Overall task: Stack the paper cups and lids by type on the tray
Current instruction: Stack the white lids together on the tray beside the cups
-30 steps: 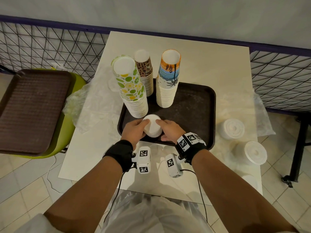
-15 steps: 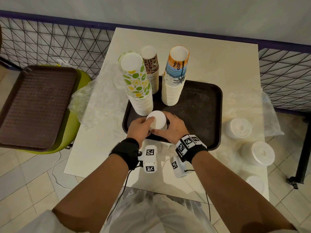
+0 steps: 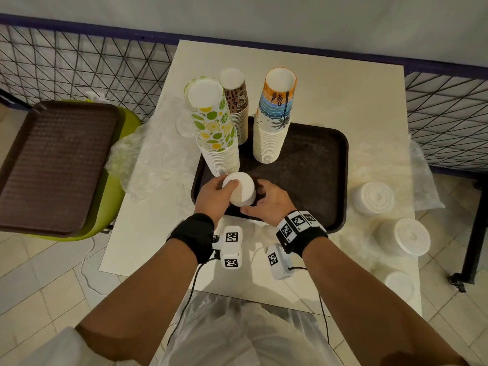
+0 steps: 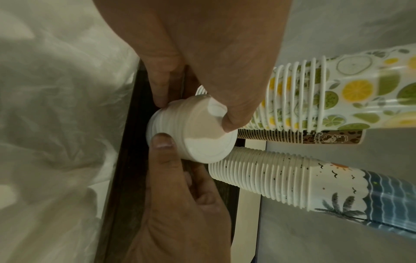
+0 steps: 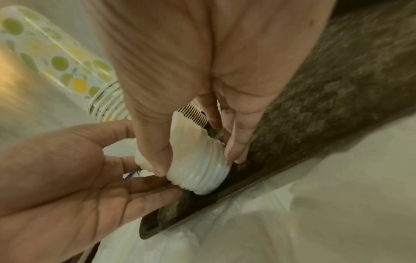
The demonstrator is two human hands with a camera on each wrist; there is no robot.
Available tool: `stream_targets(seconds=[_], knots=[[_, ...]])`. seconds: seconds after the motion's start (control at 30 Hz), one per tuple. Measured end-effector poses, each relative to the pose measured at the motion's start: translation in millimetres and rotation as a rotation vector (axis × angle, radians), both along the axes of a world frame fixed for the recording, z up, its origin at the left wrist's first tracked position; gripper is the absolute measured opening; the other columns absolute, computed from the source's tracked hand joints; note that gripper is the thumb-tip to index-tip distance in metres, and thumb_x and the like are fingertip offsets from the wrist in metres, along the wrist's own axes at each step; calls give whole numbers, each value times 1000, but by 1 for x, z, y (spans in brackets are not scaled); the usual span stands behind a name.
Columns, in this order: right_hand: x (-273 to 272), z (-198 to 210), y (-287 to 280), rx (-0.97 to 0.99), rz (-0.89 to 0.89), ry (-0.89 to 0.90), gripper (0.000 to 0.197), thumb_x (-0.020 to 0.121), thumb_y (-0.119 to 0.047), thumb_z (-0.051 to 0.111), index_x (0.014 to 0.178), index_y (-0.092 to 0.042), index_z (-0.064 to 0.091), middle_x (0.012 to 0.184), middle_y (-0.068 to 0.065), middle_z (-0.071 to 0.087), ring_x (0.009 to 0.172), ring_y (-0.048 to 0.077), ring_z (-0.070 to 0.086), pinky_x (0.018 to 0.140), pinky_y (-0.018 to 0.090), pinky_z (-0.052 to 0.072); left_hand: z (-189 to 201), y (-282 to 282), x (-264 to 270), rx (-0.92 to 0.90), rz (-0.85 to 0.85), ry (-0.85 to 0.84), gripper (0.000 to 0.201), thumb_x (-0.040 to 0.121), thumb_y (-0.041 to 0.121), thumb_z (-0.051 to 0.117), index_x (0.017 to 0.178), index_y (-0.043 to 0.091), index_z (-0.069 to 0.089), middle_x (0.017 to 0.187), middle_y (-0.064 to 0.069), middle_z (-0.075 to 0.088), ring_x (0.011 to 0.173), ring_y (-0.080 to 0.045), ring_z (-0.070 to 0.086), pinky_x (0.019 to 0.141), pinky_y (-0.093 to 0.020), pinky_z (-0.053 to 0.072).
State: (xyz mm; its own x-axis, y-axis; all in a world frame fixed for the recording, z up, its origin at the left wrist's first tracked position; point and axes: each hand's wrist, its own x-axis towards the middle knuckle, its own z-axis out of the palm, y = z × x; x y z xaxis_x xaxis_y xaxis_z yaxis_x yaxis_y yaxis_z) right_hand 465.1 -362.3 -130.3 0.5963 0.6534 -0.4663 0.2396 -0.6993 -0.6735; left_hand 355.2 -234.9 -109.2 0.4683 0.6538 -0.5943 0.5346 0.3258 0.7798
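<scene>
A dark brown tray point(image 3: 317, 159) holds three tall cup stacks: lime-print point(image 3: 214, 128), brown-print point(image 3: 237, 101) and beach-print point(image 3: 274, 120). At the tray's front left stands a short stack of white lids point(image 3: 241, 191), slightly tilted. My left hand point(image 3: 215, 195) grips it from the left, thumb on the top lid point(image 4: 202, 142). My right hand point(image 3: 264, 198) pinches it from the right, with the thumb on the near side and the fingers behind point(image 5: 236, 146). The stack's base point(image 5: 202, 178) rests by the tray's front rim.
Three more white lid stacks point(image 3: 375, 198) point(image 3: 406, 237) point(image 3: 398, 285) sit on the table right of the tray, among clear plastic bags point(image 3: 148, 165). A second brown tray point(image 3: 52, 167) lies on a green chair at left. Wire fencing point(image 3: 79, 67) runs behind.
Both hands stay on the lid stack at the tray's front left. My left thumb has come up onto the top lid. The head view has shifted slightly.
</scene>
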Motion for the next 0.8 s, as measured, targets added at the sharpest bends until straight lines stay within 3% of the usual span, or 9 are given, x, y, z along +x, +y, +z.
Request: stream_targets(seconds=[0.1,0.27,0.43,0.57,0.7,0.8], knots=[[-1,-2,0,16,-29,48,89,67,-42,90,142,-13,51,126,5,68,109,21,67,97,41,56,0,-2,1,30,-23,12,52,82,48,69,130,28,70,127,2,70,120,-25,63,106,-50,55],[-1,-2,1,43,-61,74,69,70,-39,88,129,-15,64,113,1,73,100,17,69,92,37,58,-1,-4,2,113,-69,51,52,86,51,68,132,27,69,129,2,70,120,-25,64,106,-49,55],[-1,-3,4,40,-28,23,66,72,-39,87,129,-14,64,115,1,72,99,14,67,84,26,54,-1,-6,5,189,-90,88,45,94,47,68,133,24,68,129,0,71,119,-25,64,106,-49,55],[-2,-5,6,8,-1,-39,67,70,-42,88,126,-13,64,117,5,69,100,19,67,85,30,56,1,-8,7,240,-109,103,45,97,44,67,135,20,67,131,-1,70,120,-24,63,108,-46,52],[0,-7,6,7,-3,-62,66,72,-39,88,127,-13,63,119,4,63,102,19,65,81,24,48,2,-9,5,218,-89,100,46,96,46,67,135,21,66,132,-1,69,121,-24,63,108,-47,52],[0,-9,6,23,-5,-65,67,71,-41,87,127,-15,64,118,5,64,102,20,65,83,25,49,1,-7,3,187,-79,84,49,91,52,68,132,25,67,129,1,70,119,-25,64,106,-49,54]])
